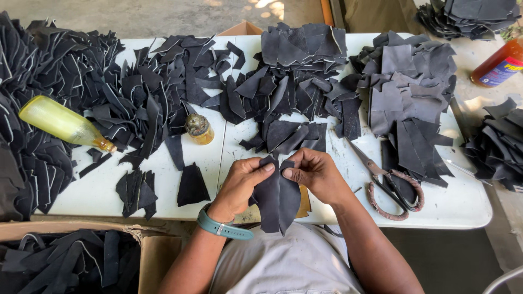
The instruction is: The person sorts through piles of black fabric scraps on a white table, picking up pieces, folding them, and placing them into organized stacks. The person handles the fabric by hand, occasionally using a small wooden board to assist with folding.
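While both hands meet at the near edge of the table [327, 215], the grip is shared: the left hand [242, 185] and the right hand [316, 175] each pinch shut, thumb against fingers, on the top of two dark leather pieces [278, 198] held together. The pieces hang down from the grip toward the person's lap, long axis running roughly upright, away from the fingertips and over the table edge. Neither hand is nearer; both close on the upper end, side by side, nearly touching. A teal wristband [224, 228] sits on the left wrist.

Just right of the right hand lie scissors [389, 188] with wrapped handles, blades pointing away. Beyond the left hand stands a small jar [198, 128]; farther left a yellow bottle [65, 125] lies on its side. Heaps of dark leather offcuts [294, 60] cover the far half of the white table. Below and left of the grip, a cardboard box [152, 256] holds more offcuts. An orange bottle [498, 65] stands far right, on a concrete floor.
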